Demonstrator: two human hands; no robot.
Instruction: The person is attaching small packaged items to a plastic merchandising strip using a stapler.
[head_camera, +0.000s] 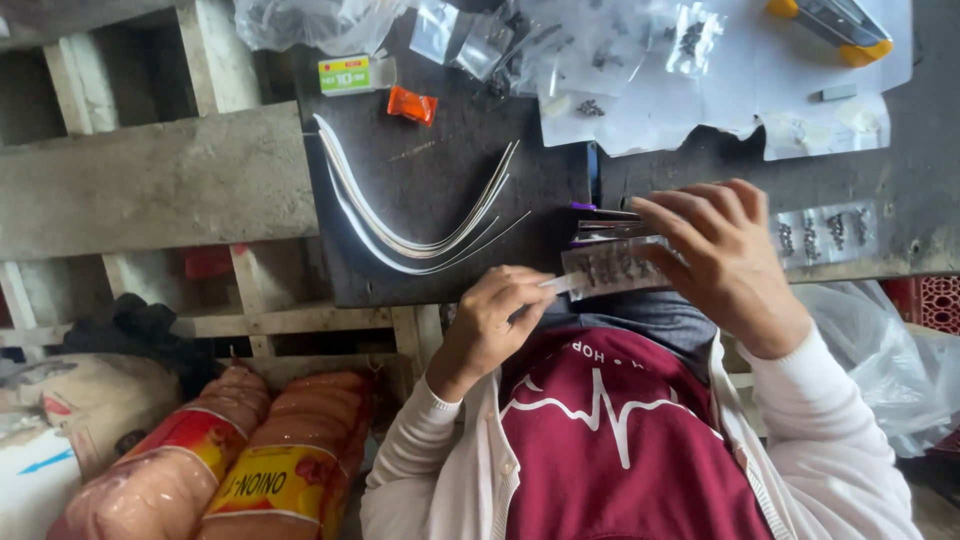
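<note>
Left hand (495, 315) pinches the end of a clear strip (612, 268) of small dark parts at the bench (440, 170) edge, right hand (725, 255) clamping it (fingers spread): a slack pinch could spill parts floorward.

The left hand (495, 315) is curled with fingertips pinched together. The right hand (725, 260) is bent at the wrist, fingers spread and pointing left.
</note>
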